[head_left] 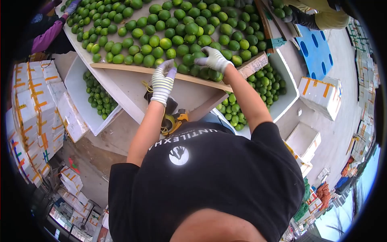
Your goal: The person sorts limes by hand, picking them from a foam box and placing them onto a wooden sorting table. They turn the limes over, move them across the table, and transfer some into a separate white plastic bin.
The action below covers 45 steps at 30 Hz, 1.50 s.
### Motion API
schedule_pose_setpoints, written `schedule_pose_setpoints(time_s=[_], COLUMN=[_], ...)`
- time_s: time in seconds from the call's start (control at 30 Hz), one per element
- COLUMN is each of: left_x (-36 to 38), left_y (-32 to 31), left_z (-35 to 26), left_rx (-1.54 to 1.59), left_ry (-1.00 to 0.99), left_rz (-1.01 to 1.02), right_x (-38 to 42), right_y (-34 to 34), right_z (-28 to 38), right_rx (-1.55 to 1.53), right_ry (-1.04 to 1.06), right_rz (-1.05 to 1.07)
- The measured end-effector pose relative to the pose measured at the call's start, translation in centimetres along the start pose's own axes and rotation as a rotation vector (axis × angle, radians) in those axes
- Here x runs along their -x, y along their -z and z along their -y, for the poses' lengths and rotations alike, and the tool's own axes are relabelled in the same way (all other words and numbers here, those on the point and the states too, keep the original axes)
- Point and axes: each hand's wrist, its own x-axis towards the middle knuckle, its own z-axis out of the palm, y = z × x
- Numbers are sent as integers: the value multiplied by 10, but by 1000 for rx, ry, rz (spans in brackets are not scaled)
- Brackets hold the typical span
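Many green limes lie spread over a sloping table, held back by a wooden edge strip. My left hand, in a striped white glove, is over that strip beside the nearest limes; its fingers are curved and apart, with nothing seen in them. My right hand, gloved too, reaches over the limes right of centre, thumb and fingers spread, touching or just above them; its palm side is hidden. White bins with more limes stand below the table at the left and at the right.
A co-worker's purple sleeve is at the upper left, another's dark glove at the upper right. Stacked white boxes stand left; a foam box and a blue slotted panel are right. A yellow-black tool sits under the table.
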Motion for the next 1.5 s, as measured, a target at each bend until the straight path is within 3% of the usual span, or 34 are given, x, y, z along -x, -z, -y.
schedule_pose_setpoints(time_s=[0.03,0.07,0.17,0.3,0.33,0.53,0.63,0.73,0.83,0.97,1.03,1.1,1.17,1.23,1.3,1.33,1.4,1.43,1.5], left_x=[7,14,18,13,13,7,11,5,-9,-8,-8,-8,-1,4,5,12,24,28,41], left_y=[-4,-5,-15,-23,-23,-27,-36,-35,-33,-23,3,41,91,152,235,292,355,366,373], left_z=[-5,-9,-40,-51,-53,-63,-79,-75,-64,-70,-61,-33,-21,8,56,97,131,128,111], left_rx=[183,241,518,775,791,834,608,728,1220,1362,1509,1550,1465,1162,1151,1272,1335,1263,1265], left_ry=[80,114,298,284,285,299,153,284,573,693,740,583,558,611,549,491,376,314,401], left_rz=[26,67,147,331,373,550,577,531,554,247,240,252,51,-399,-622,-555,-751,-1010,-1218], right_x=[7,13,52,62,71,78,86,87,89,93,84,77,83,90,94,93,92,90,85], right_y=[-2,2,-10,-27,-29,-49,-50,-43,-41,-39,-21,-5,16,33,47,50,48,45,32], right_z=[-1,-3,29,23,29,19,26,21,19,29,-5,-32,-47,-57,-63,-67,-70,-70,-69], right_rx=[-411,-755,-1461,-1616,-1581,-1905,-1836,-1382,-1080,-1043,-989,-1031,-952,-810,-713,-642,-445,-348,41], right_ry=[-4,-48,-142,-14,-62,-63,-164,-109,-189,-20,-48,-47,-119,-171,-187,-210,-195,-186,-112], right_rz=[12,169,400,714,621,837,688,463,228,39,-11,-177,-348,-508,-580,-624,-555,-517,-380])
